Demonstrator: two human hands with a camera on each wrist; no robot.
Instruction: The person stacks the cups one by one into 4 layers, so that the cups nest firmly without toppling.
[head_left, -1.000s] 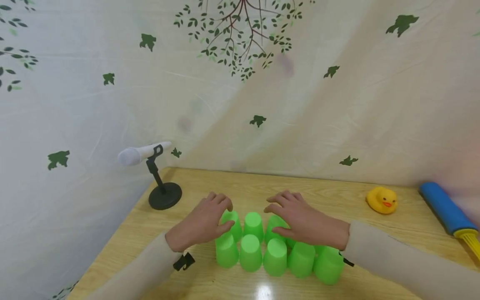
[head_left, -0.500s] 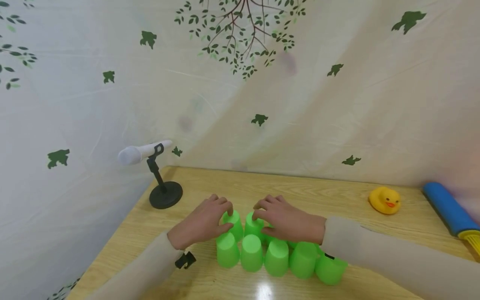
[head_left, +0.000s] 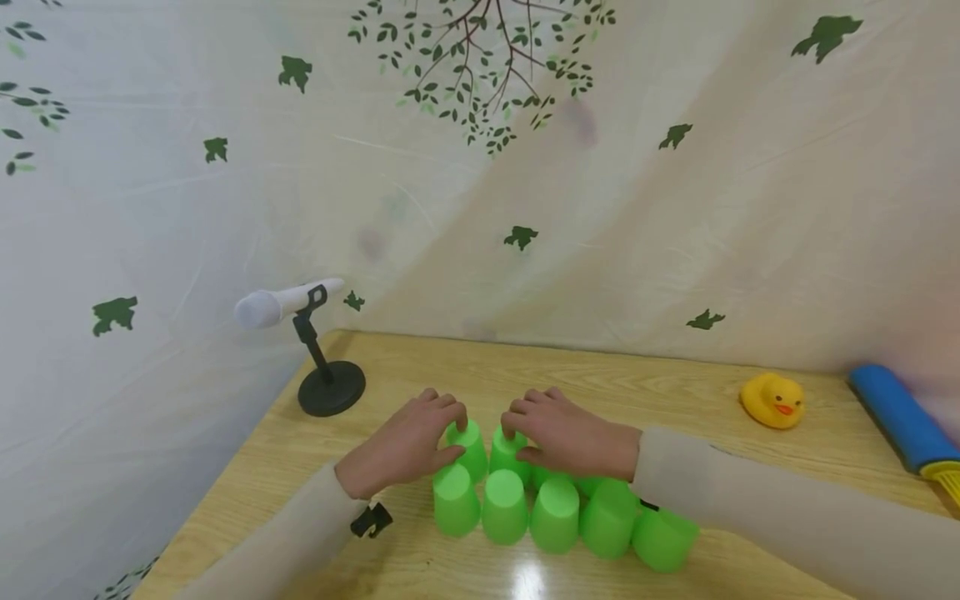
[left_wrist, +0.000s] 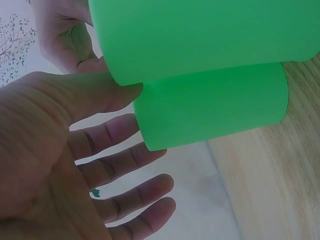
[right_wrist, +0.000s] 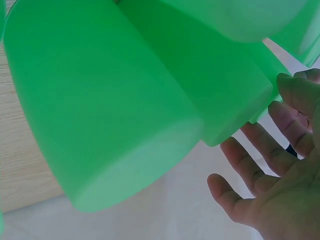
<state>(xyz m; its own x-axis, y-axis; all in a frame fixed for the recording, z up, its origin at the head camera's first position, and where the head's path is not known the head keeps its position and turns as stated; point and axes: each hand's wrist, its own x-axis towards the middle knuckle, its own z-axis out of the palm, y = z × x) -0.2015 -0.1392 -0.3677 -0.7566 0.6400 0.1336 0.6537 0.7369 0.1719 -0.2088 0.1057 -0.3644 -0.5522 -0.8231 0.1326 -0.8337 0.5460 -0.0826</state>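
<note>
Several green plastic cups stand upside down on the wooden table in two rows, and the front row includes a green cup (head_left: 505,508). My left hand (head_left: 401,446) holds the top of the leftmost back cup (head_left: 471,454) between thumb and forefinger; in the left wrist view its other fingers (left_wrist: 150,195) spread beside the cup. With thumb and forefinger, my right hand (head_left: 566,433) holds the top of the neighbouring back cup (head_left: 504,456). The right hand and forearm partly hide the other back cups. In the right wrist view, a nearer cup (right_wrist: 100,110) fills much of the frame.
A white microphone (head_left: 281,304) on a black stand (head_left: 332,387) is at the back left. Toward the right are a yellow rubber duck (head_left: 772,400) and a blue tube (head_left: 903,417) with a yellow end. Printed fabric (head_left: 420,208) hangs behind the table (head_left: 600,371).
My right hand has moved left from above the third back cup to the second one, its thumb and forefinger coming around the top. The left hand stays at the leftmost back cup.
</note>
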